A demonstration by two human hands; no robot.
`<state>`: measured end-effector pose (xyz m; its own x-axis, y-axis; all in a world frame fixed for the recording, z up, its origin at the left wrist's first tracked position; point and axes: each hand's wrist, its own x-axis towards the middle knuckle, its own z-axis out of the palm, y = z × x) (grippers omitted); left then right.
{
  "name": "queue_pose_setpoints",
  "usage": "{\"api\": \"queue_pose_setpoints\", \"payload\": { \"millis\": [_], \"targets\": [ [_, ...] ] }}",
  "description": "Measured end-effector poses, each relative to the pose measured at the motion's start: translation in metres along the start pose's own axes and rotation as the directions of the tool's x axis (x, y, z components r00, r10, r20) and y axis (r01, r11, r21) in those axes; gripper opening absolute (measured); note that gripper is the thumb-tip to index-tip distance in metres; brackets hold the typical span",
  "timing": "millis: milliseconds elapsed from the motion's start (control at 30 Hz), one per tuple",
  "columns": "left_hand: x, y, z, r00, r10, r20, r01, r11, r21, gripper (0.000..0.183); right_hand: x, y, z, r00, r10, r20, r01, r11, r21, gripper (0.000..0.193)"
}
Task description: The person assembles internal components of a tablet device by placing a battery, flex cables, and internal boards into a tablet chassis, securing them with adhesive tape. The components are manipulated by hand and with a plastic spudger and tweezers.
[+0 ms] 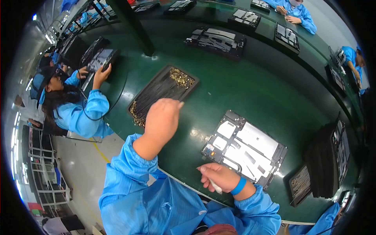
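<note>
Panel pos: flat panel (pixel 246 150), dark frame w/ silver plates, is laid on green bench (pixel 231 90), just ahead & to R of R hand (pixel 221 178); from L hand (pixel 162 117) it's set well apart, to R & a bit nearer the body.
Panel long axis: slanted, far-L to near-R; near-L long edge is turned to R hand.
Nearer hand: R, by far; just beside that edge, contact can't be told.
R hand pose: forearm brought in from near edge, wrist ringed by blue band (pixel 238 186), fingers pointed L, half-curled & narrow; white slim thing (pixel 215 187) seen at fingers, held or worn can't be told.
L hand pose: back up, over near-R side of tray (pixel 154 88), fingers mostly hidden; grip can't be told.
Tray: dark, slanted far-R to near-L; gold bits (pixel 181 77) heaped at far end, more at near-L end.
R side: 2nd tray (pixel 300 184) placed by dark stack (pixel 323 160).
</note>
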<state>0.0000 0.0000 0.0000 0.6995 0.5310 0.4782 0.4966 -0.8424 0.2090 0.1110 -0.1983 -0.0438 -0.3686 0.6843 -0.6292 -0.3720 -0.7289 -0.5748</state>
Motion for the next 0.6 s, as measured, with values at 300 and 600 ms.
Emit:
{"api": "queue_pose_setpoints", "payload": {
  "millis": [300, 600],
  "targets": [
    [-0.034, 0.046, -0.028, 0.960, 0.273, -0.055, -0.278, 0.948, -0.154, 0.022, -0.042, -0.041, 0.013, 0.773, -0.443, -0.455, 0.464, 0.883, -0.073, 0.042],
    [-0.075, 0.063, -0.010, 0.917, 0.375, 0.136, -0.308, 0.882, -0.355, 0.025, -0.053, 0.001, 0.016, 0.805, -0.321, -0.499, 0.342, 0.938, -0.051, 0.032]
  ]
}}
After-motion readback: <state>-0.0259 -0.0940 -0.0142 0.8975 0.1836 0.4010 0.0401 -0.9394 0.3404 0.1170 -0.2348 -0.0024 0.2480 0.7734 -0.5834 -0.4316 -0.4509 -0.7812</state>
